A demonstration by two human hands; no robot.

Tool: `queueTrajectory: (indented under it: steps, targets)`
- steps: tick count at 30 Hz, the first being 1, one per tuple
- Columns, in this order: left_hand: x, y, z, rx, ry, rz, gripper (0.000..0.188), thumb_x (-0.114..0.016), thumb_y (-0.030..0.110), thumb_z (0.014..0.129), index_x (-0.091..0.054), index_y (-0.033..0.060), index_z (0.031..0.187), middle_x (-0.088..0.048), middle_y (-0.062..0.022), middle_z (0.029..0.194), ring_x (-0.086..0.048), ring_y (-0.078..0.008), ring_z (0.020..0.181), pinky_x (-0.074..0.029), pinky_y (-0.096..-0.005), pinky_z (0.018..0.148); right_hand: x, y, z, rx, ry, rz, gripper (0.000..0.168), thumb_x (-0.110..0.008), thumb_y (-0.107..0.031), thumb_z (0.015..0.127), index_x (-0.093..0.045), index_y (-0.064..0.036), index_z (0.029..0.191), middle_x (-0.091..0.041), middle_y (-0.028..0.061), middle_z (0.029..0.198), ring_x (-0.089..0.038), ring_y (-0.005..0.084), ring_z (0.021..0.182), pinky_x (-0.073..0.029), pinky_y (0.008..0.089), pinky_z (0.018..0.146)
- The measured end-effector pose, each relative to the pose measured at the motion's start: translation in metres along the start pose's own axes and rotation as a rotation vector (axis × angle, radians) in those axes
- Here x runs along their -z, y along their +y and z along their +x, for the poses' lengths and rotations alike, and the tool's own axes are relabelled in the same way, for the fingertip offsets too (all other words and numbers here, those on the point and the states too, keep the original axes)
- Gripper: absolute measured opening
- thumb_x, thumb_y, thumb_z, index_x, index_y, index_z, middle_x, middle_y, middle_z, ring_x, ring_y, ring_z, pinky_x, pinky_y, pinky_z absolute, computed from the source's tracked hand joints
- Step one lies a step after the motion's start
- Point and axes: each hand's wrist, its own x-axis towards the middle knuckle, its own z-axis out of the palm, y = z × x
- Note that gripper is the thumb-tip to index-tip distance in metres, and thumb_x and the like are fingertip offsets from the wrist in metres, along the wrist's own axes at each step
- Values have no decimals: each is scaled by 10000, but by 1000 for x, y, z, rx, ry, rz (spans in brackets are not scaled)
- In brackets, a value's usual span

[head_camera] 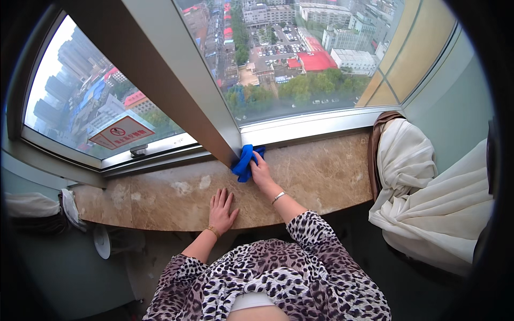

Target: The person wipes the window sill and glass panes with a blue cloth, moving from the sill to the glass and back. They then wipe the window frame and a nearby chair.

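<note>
My right hand (262, 171) grips a bunched blue cloth (244, 162) at the foot of the metal window mullion (219, 132). The cloth lies against the mullion's base, where the window frame meets the brown marble sill (321, 172). Part of the cloth is hidden behind my fingers. To the left, my left hand (221, 210) rests palm down on the sill near its front edge, its fingers somewhat spread and nothing in it.
Tied cream curtains (405, 156) with a brown one hang at the sill's right end. More curtain fabric (72, 208) gathers at the left end. A window handle (139, 150) sits low on the left sash, under a warning sticker (121, 132). Below the sill stands a white round object (102, 242).
</note>
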Motion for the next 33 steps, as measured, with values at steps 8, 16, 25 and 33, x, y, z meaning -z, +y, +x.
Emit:
queueTrajectory:
  steps: [8,16,25,33]
  targets:
    - [18,-97,3,51,88,27,654,-635,383,960,-466,90,1519,-312,-195,1647,-233,-424,1533,-186,-579,1229,-78,-126,17,-115,103,453,396,-469,-246,1106,-514,-76,1460,-628,-14,1206,-602,74,1013,-503,245,863]
    - [17,-146,23,-10,45,35,696,-581,468,968,-449,91,1537,-276,-210,1661,-162,-436,1552,-117,-619,1233,-113,-264,24,733,32,-78,393,-515,-278,1083,-561,-27,1382,-674,-2,1125,-613,59,938,-511,220,811]
    - [20,-147,22,-29,40,10,707,-565,479,965,-449,77,1535,-282,-225,1656,-146,-446,1555,-95,-625,1228,-88,-141,18,-76,27,498,506,-499,-388,1081,-490,-51,1458,-624,41,1348,-631,148,1175,-531,294,979]
    - [16,-154,21,-32,76,41,713,-593,487,944,-468,92,1525,-303,-222,1648,-179,-446,1544,-124,-628,1220,-110,-282,66,456,-205,247,444,-515,-338,1095,-547,-16,1400,-670,11,1209,-646,74,1055,-534,247,923]
